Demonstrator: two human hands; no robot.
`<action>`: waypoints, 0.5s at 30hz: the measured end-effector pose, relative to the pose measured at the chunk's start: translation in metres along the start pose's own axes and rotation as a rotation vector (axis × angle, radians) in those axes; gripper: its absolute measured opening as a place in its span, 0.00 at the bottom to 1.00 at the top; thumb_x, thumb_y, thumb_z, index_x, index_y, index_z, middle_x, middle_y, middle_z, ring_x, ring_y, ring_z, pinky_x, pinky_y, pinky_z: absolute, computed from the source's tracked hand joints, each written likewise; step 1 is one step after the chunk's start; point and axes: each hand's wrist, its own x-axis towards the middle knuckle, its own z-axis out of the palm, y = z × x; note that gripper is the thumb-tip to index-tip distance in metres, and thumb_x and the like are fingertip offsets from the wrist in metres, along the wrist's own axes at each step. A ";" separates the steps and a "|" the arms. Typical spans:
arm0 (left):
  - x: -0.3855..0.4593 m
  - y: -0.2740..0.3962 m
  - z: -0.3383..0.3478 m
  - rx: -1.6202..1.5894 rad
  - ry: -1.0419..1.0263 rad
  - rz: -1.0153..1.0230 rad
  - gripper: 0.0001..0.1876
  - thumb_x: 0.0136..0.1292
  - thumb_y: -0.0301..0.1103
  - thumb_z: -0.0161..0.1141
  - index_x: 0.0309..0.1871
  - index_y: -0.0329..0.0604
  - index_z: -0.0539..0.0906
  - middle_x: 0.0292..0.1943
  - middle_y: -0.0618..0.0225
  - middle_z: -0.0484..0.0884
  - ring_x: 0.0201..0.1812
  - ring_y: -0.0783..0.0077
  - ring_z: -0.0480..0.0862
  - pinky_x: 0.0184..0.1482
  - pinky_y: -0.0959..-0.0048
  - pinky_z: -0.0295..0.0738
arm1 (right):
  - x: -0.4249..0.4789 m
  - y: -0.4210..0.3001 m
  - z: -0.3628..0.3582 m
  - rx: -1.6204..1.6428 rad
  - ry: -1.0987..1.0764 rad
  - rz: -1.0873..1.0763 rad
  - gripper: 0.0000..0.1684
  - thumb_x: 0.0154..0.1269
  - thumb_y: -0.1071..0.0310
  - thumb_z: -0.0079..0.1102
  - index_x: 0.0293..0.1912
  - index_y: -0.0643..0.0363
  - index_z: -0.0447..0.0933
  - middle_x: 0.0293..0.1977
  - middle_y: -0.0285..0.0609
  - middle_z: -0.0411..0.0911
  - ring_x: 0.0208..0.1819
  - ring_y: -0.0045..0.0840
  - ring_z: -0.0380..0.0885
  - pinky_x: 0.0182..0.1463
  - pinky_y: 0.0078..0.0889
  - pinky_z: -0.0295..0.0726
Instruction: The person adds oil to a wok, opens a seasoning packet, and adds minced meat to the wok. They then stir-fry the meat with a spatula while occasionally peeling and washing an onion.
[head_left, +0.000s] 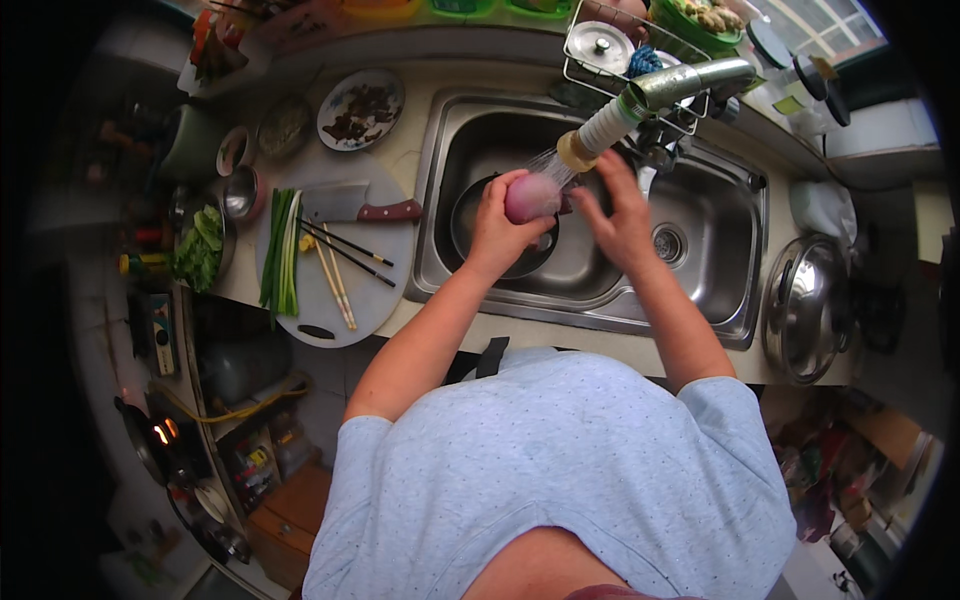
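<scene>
My left hand (501, 232) grips a peeled-looking red onion (531, 198) over the left basin (585, 266) of a stainless steel sink. Water sprays onto the onion from a faucet hose (602, 129) with a yellowish nozzle (576, 152). To the right of the onion is my right hand (621, 217), its fingers spread and slightly blurred. A dark reddish scrap (570, 201), perhaps onion skin, shows between the onion and the right fingertips; whether the hand touches it is unclear. Under my left hand sits a dark round bowl or pan (466, 217), partly hidden.
Left of the sink, a round cutting board (375, 311) bears a cleaver (337, 202), scallions (283, 247) and chopsticks (349, 251). Behind it stands a plate (382, 82) of dark food pieces. The right basin (712, 255) adjoins; a steel lid (810, 307) stands at the counter's right.
</scene>
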 end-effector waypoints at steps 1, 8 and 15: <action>0.001 -0.001 0.004 0.131 0.019 0.098 0.36 0.45 0.30 0.76 0.60 0.45 0.72 0.55 0.58 0.76 0.56 0.58 0.77 0.57 0.65 0.74 | -0.005 -0.015 0.019 0.367 -0.042 0.157 0.28 0.62 0.64 0.66 0.60 0.58 0.71 0.54 0.45 0.76 0.52 0.30 0.79 0.56 0.34 0.77; 0.004 0.003 0.011 0.154 0.099 0.215 0.30 0.49 0.28 0.71 0.58 0.44 0.72 0.54 0.59 0.77 0.57 0.52 0.76 0.59 0.62 0.72 | -0.007 0.001 0.086 1.045 0.024 0.698 0.18 0.75 0.59 0.48 0.52 0.62 0.76 0.49 0.40 0.76 0.48 0.21 0.76 0.51 0.26 0.76; 0.024 -0.007 0.014 -0.422 0.070 -0.157 0.11 0.64 0.33 0.61 0.49 0.47 0.78 0.30 0.70 0.80 0.29 0.80 0.80 0.23 0.73 0.75 | 0.007 -0.006 0.071 0.774 -0.179 0.450 0.22 0.71 0.58 0.56 0.57 0.60 0.74 0.47 0.36 0.78 0.49 0.19 0.75 0.56 0.24 0.72</action>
